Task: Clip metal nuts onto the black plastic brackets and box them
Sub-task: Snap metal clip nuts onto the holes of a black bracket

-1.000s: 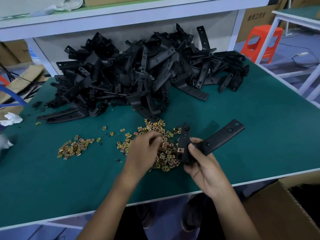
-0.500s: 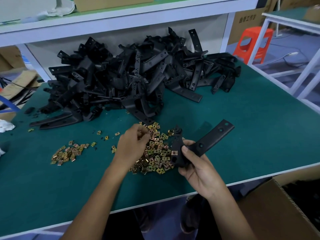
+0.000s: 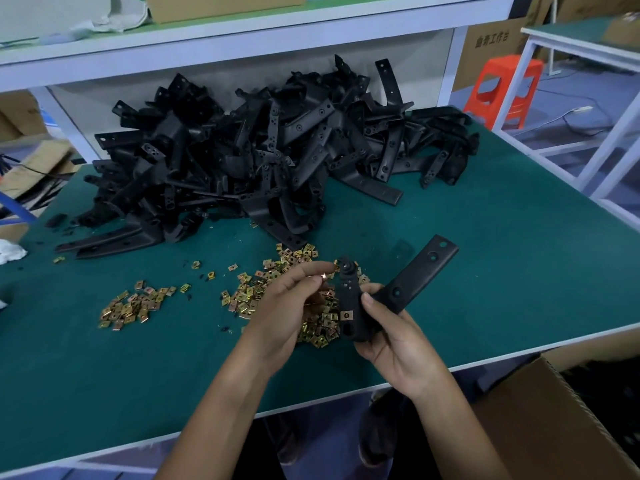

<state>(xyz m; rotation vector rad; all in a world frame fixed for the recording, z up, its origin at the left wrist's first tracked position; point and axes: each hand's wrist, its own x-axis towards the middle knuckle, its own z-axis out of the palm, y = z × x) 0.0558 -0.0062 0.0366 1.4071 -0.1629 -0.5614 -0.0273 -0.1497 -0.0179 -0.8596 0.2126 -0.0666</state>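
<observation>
Right hand [image 3: 394, 344] is gripping the black bracket [image 3: 417, 273] at its bend, fingers curled round it and thumb pressing on top. It is holding it just above the counter [image 3: 519, 254], long arm pointing up and right. A clipped nut [image 3: 346, 315] is sitting on the short arm. Left hand [image 3: 284, 306] is hovering just left of the bracket, fingers curled, pinching a single nut [image 3: 323, 277] near the short arm's tip; cannot tell if they are touching. Loose nuts [image 3: 249, 296] are lying beneath both hands, a smaller pile [image 3: 131, 306] well left. The bracket heap [image 3: 277, 150] is lying at the back, a cardboard box [image 3: 554, 427] below the counter edge, right.
</observation>
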